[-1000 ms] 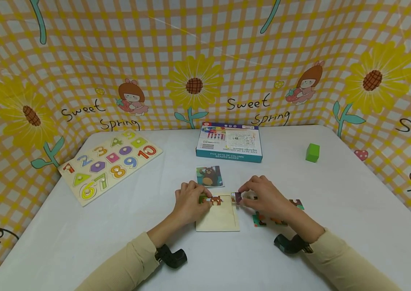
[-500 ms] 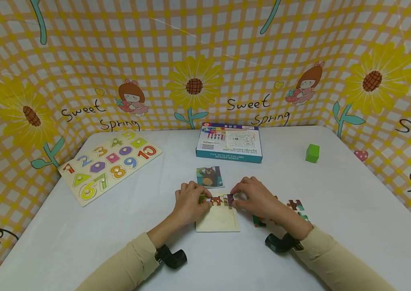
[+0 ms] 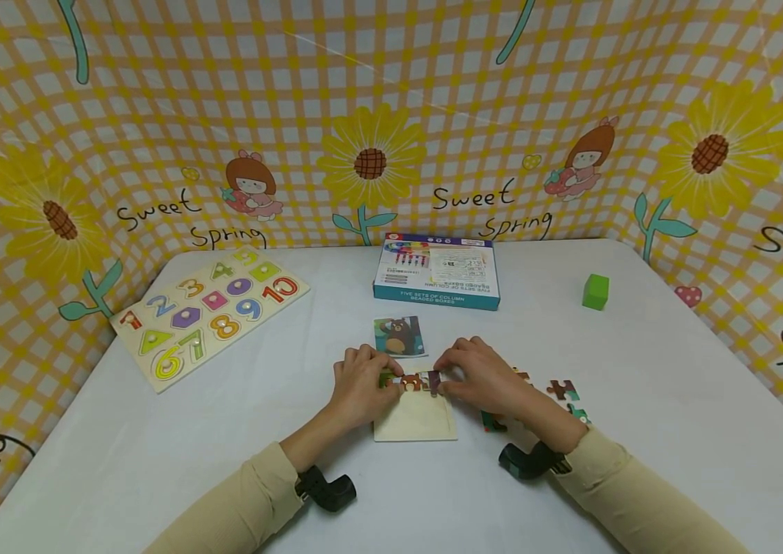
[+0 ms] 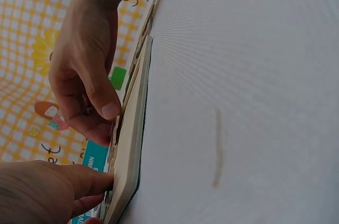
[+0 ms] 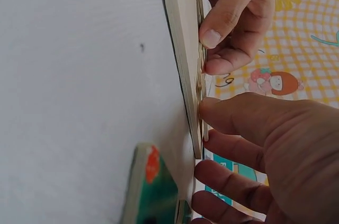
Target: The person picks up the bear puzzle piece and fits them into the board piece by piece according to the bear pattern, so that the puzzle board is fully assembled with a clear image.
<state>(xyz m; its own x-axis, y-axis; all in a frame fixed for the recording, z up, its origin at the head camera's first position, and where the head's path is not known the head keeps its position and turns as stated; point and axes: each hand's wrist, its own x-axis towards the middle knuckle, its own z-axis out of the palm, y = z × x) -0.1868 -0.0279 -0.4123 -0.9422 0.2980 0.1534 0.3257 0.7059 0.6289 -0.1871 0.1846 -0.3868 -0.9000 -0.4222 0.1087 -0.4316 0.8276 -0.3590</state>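
A pale wooden puzzle tray (image 3: 414, 422) lies flat before me, with a row of jigsaw pieces along its far edge. One piece in that row shows a brown bear's face (image 3: 410, 382). My left hand (image 3: 362, 386) pinches a green-and-brown jigsaw piece (image 3: 386, 380) at the tray's far left corner. From the other side, my right hand (image 3: 480, 377) pinches a purple jigsaw piece (image 3: 435, 383) right beside the bear's face. In the right wrist view, the thumb (image 5: 214, 110) is at the tray's edge.
Loose jigsaw pieces (image 3: 563, 390) lie right of the tray, partly hidden by my right forearm. Behind the tray are a bear picture card (image 3: 400, 337) and a flat box (image 3: 436, 273). A number board (image 3: 211, 315) lies at left, a green block (image 3: 595, 292) at right.
My right hand has moved left over the tray with the purple jigsaw piece, bringing it up beside the bear's face piece. My left hand has stayed in place.
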